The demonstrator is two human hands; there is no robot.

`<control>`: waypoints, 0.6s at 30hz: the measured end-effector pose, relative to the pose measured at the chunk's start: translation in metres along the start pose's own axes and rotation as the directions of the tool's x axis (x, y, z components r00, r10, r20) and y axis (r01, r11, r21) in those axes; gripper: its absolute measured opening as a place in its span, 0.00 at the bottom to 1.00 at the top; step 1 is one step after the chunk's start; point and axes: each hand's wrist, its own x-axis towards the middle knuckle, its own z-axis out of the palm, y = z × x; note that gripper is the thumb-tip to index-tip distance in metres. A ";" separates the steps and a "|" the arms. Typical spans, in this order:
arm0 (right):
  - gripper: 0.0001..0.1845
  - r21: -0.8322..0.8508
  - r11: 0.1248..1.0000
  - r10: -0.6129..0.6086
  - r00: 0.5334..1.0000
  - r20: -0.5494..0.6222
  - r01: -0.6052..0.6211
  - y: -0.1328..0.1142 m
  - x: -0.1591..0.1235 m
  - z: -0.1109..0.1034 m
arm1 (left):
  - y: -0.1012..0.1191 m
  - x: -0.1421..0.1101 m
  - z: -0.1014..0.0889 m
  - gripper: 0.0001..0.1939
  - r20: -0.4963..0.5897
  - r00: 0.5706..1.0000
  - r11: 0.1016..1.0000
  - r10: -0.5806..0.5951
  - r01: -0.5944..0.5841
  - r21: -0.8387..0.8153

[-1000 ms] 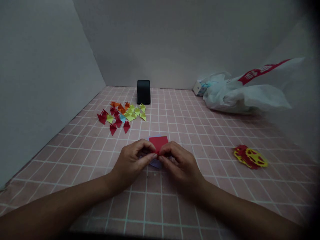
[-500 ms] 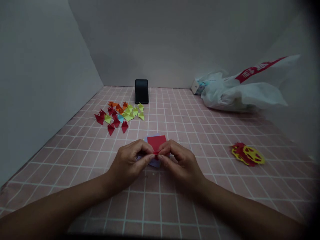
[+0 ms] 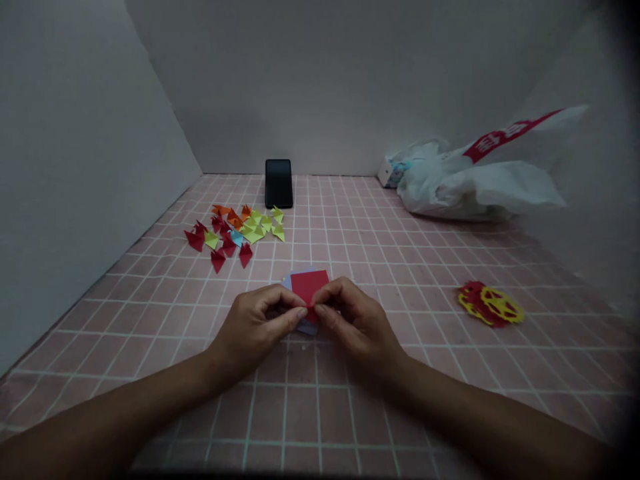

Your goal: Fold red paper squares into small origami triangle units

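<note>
Red paper (image 3: 311,309) sits pinched between the left hand (image 3: 253,328) and right hand (image 3: 364,327), at both hands' fingertips.

Widest open lane: middle of desk (image 3: 345,247), from red paper (image 3: 307,283) back to rear wall (image 3: 325,100), between phone (image 3: 279,183) and plastic bag (image 3: 450,193). Folded paper figures (image 3: 253,230) block passage left of lane; phone stands behind them. Bag and box (image 3: 387,173) block far right, bag's top jutting up. Bare strip between right hand (image 3: 367,330) and red-and-yellow cutouts (image 3: 501,307). Left hand (image 3: 253,327) and right hand close off near middle; bare desk between forearms. Left wall (image 3: 75,167) bounds left side.
</note>
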 end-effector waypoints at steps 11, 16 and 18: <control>0.05 0.005 0.996 0.085 0.993 0.084 -0.086 -0.003 0.004 -0.001 | 0.001 0.000 -0.002 0.06 0.055 0.997 0.997 -0.056 0.058 -0.047; 0.09 0.035 0.989 0.140 0.989 0.057 -0.142 -0.004 0.004 -0.001 | 0.002 0.001 -0.004 0.08 0.052 0.998 0.997 0.031 -0.034 0.074; 0.11 0.068 0.982 0.169 0.983 0.070 -0.174 -0.005 0.003 -0.001 | 0.003 0.001 -0.004 0.10 0.065 0.997 0.994 0.046 -0.052 0.099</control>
